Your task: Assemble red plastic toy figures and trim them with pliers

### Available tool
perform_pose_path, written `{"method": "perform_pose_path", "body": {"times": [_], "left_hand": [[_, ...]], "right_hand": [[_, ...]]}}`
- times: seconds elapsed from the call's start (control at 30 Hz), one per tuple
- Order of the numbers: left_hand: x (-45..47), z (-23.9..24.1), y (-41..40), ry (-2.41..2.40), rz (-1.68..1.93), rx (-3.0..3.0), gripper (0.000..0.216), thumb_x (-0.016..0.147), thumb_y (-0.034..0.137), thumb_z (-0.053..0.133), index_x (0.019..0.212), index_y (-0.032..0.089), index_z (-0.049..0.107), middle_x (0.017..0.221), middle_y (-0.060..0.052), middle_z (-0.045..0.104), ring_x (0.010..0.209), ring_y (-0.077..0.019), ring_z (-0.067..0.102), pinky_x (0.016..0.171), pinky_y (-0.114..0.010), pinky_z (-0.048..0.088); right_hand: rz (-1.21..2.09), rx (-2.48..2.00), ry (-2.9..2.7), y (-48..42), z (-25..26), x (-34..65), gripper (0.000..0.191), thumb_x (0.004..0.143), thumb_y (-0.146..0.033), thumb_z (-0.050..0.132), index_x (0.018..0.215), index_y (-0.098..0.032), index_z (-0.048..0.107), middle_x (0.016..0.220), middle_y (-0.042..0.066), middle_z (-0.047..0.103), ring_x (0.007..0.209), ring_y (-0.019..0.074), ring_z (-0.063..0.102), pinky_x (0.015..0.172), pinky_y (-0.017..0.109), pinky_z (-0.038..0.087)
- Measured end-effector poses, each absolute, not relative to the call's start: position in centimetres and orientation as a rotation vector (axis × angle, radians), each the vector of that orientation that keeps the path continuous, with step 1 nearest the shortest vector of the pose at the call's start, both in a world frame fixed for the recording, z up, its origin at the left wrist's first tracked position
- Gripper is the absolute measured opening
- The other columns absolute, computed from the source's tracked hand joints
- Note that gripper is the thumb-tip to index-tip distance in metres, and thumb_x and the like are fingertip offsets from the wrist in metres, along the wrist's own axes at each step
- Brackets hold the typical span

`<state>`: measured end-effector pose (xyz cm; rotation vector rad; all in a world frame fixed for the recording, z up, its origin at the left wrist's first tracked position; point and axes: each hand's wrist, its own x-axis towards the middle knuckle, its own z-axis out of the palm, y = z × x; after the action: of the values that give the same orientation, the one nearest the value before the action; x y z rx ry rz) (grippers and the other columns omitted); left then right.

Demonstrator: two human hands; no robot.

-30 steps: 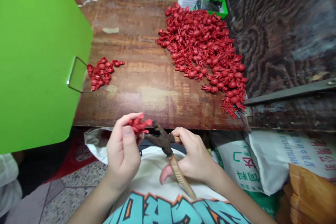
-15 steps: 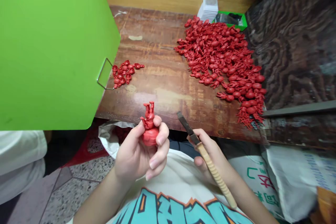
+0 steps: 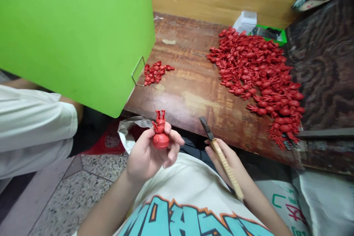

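Between the thumb and fingers of my left hand [image 3: 151, 151] is a small red plastic figurine [image 3: 160, 129], held upside down with its legs pointing up and its round head below. My right hand [image 3: 224, 158] grips a knife [image 3: 225, 166] with a ribbed, pale wooden handle and a short dark blade. The blade points up and away, apart from the figurine. Beyond my hands, a large heap of red figurines [image 3: 257, 70] covers the right of the wooden table [image 3: 190, 77]. A smaller cluster of red pieces [image 3: 156, 73] lies on its left.
A green board [image 3: 83, 37] with a wire handle stands at the left. Behind the heap are a stack of white cards [image 3: 245, 21] and a green tray [image 3: 282, 38]. A pale open bag [image 3: 125, 136] hangs below the table edge. Someone in white clothing [image 3: 33, 129] sits left.
My view has swung left, so the table things appear further right. The figurine has turned slightly in my left hand, and some fingers have loosened outward. The knife stays in my right hand.
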<state>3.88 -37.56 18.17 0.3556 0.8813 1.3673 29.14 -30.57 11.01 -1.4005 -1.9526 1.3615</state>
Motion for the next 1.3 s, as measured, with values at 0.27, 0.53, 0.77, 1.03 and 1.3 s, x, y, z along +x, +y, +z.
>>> {"method": "perform_pose_path", "body": {"times": [0.27, 0.53, 0.77, 1.03, 1.3], "left_hand": [[-3.2, 2.6, -42.0, 2.15, 0.718, 0.685, 0.032, 0.103, 0.046, 0.069, 0.112, 0.015, 0.072, 0.111, -0.009, 0.075, 0.101, -0.0242, 0.073, 0.09, -0.044, 0.062], [-4.7, 0.0, -42.5, 2.521, 0.488, 0.93, 0.034, 0.103, 0.038, 0.071, 0.13, 0.016, 0.069, 0.129, -0.011, 0.073, 0.112, -0.0258, 0.073, 0.098, -0.049, 0.063], [-8.3, 6.0, -35.4, 2.584, 0.645, 1.441, 0.031, 0.111, 0.037, 0.051, 0.117, 0.019, 0.076, 0.115, -0.011, 0.08, 0.104, -0.0245, 0.076, 0.096, -0.038, 0.058], [-12.9, 6.3, -19.6, 2.722, 0.563, 1.745, 0.042, 0.103, 0.042, 0.07, 0.138, 0.018, 0.066, 0.143, -0.013, 0.066, 0.127, -0.0308, 0.067, 0.106, -0.055, 0.058], [-14.4, 5.0, -16.6, 2.492, 0.48, 2.096, 0.031, 0.103, 0.038, 0.057, 0.108, 0.018, 0.08, 0.12, -0.016, 0.076, 0.121, -0.0341, 0.065, 0.11, -0.052, 0.051]], "right_hand": [[1.742, -1.377, -1.811, -34.3, 9.3, 30.4, 0.067, 0.101, -0.077, 0.049, 0.133, -0.02, 0.068, 0.095, 0.007, 0.072, 0.081, 0.023, 0.069, 0.071, 0.034, 0.061], [1.465, -1.424, -1.74, -35.2, 3.8, 29.3, 0.065, 0.091, -0.069, 0.069, 0.132, -0.019, 0.072, 0.096, 0.009, 0.077, 0.084, 0.0275, 0.075, 0.075, 0.041, 0.065], [0.974, -1.585, -1.719, -31.1, 1.6, 31.8, 0.058, 0.091, -0.066, 0.064, 0.12, -0.017, 0.077, 0.104, 0.015, 0.083, 0.096, 0.0349, 0.081, 0.078, 0.043, 0.066], [0.611, -1.694, -1.699, -26.9, 0.2, 35.8, 0.052, 0.085, -0.059, 0.065, 0.114, -0.017, 0.074, 0.108, 0.018, 0.081, 0.069, 0.0303, 0.074, 0.078, 0.05, 0.063], [0.325, -1.694, -1.699, -23.5, -1.8, 37.7, 0.042, 0.09, -0.05, 0.06, 0.116, -0.019, 0.074, 0.106, 0.015, 0.072, 0.099, 0.035, 0.076, 0.093, 0.052, 0.062]]}}
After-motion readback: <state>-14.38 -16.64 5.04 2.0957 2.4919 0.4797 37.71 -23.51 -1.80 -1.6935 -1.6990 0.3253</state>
